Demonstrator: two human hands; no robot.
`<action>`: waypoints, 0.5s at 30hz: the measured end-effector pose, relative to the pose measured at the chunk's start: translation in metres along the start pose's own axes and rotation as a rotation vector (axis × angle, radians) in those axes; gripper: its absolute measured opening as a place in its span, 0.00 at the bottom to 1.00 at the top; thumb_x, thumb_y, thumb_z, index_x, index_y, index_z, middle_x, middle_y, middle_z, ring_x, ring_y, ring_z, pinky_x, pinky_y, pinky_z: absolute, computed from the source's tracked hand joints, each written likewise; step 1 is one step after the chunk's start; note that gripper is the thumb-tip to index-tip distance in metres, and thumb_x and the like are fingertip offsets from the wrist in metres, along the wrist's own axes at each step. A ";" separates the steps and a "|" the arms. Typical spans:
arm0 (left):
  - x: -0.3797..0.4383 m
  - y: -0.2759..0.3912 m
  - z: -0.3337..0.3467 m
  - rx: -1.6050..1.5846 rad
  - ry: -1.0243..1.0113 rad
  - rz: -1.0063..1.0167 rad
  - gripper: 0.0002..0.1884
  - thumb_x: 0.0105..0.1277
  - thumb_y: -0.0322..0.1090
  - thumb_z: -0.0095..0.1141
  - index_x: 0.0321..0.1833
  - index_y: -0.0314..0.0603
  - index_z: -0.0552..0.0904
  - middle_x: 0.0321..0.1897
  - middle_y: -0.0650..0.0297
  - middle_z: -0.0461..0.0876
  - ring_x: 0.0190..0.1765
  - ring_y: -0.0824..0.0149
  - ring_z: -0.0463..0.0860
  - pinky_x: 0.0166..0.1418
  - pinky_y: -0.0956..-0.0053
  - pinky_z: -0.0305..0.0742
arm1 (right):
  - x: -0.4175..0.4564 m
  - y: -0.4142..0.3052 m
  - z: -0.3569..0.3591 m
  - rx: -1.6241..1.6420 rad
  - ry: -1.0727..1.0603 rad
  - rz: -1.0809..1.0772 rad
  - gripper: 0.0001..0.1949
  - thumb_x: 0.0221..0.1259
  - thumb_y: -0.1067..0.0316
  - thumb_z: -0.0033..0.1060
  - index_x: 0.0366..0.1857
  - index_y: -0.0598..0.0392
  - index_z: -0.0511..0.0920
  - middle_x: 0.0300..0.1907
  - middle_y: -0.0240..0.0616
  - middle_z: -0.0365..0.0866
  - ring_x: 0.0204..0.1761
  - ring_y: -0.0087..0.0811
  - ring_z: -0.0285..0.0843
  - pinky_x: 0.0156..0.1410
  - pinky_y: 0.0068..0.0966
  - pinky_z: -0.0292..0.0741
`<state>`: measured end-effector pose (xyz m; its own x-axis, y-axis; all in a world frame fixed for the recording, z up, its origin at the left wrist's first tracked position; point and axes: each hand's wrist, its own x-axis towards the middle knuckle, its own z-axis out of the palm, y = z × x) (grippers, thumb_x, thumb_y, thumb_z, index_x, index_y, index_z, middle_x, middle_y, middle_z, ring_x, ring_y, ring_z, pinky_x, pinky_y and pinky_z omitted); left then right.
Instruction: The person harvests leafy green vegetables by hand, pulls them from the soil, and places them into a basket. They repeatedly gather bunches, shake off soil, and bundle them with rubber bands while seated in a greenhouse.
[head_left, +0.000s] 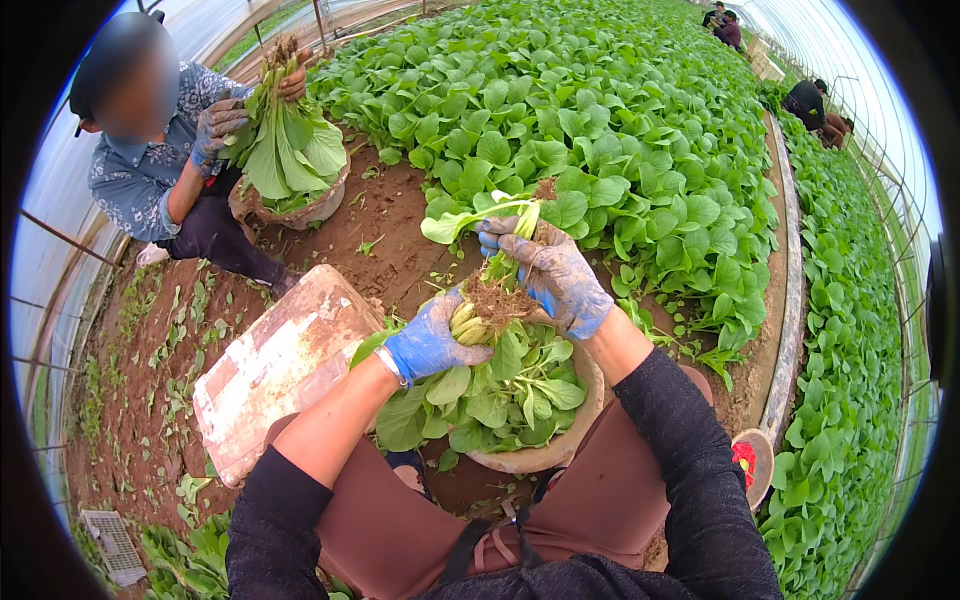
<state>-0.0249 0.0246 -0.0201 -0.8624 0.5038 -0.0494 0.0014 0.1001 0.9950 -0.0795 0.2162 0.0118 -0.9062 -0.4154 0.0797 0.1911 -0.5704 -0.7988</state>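
Observation:
My left hand (431, 341), in a muddy blue glove, grips a bunch of leafy greens (469, 326) by the stems, with a tangle of soil-covered roots at its top. Just above and to the right, my right hand (559, 274), gloved the same way, holds a few small plants (527, 221) with their roots (546, 189) pointing up. Below both hands stands a round tub (592, 390) between my knees, heaped with loose greens (517, 409). My right fingers partly hide the stems they hold.
A dirt-stained foam box (289, 360) stands left of the tub. A co-worker (150, 142) squats at upper left, holding greens over another basket (330, 202). Dense greens (570, 97) grow ahead. At right lie a plank-like border (786, 300) and a small bowl (763, 469) with red contents.

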 end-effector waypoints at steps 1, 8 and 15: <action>0.001 -0.004 -0.002 0.015 -0.040 -0.092 0.29 0.49 0.26 0.71 0.56 0.38 0.75 0.50 0.66 0.80 0.50 0.73 0.78 0.58 0.74 0.74 | 0.001 0.001 0.000 -0.007 0.040 0.032 0.14 0.64 0.74 0.58 0.52 0.65 0.76 0.51 0.44 0.80 0.53 0.33 0.80 0.61 0.28 0.76; 0.006 -0.030 -0.009 0.313 -0.005 -0.019 0.23 0.43 0.37 0.71 0.38 0.34 0.74 0.32 0.56 0.77 0.36 0.63 0.77 0.45 0.68 0.74 | 0.016 -0.011 -0.037 -0.245 0.177 0.007 0.12 0.66 0.68 0.57 0.47 0.64 0.77 0.44 0.41 0.84 0.44 0.29 0.82 0.51 0.25 0.78; 0.005 -0.017 -0.002 0.340 -0.007 -0.068 0.23 0.43 0.38 0.70 0.38 0.33 0.74 0.32 0.55 0.77 0.37 0.60 0.77 0.46 0.67 0.74 | 0.025 -0.003 -0.068 -0.858 0.209 -0.371 0.12 0.72 0.62 0.49 0.40 0.61 0.76 0.37 0.38 0.84 0.36 0.30 0.81 0.46 0.26 0.76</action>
<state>-0.0301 0.0239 -0.0367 -0.8626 0.4924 -0.1163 0.1140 0.4131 0.9035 -0.1282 0.2554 -0.0245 -0.9184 -0.1302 0.3736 -0.3876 0.1076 -0.9155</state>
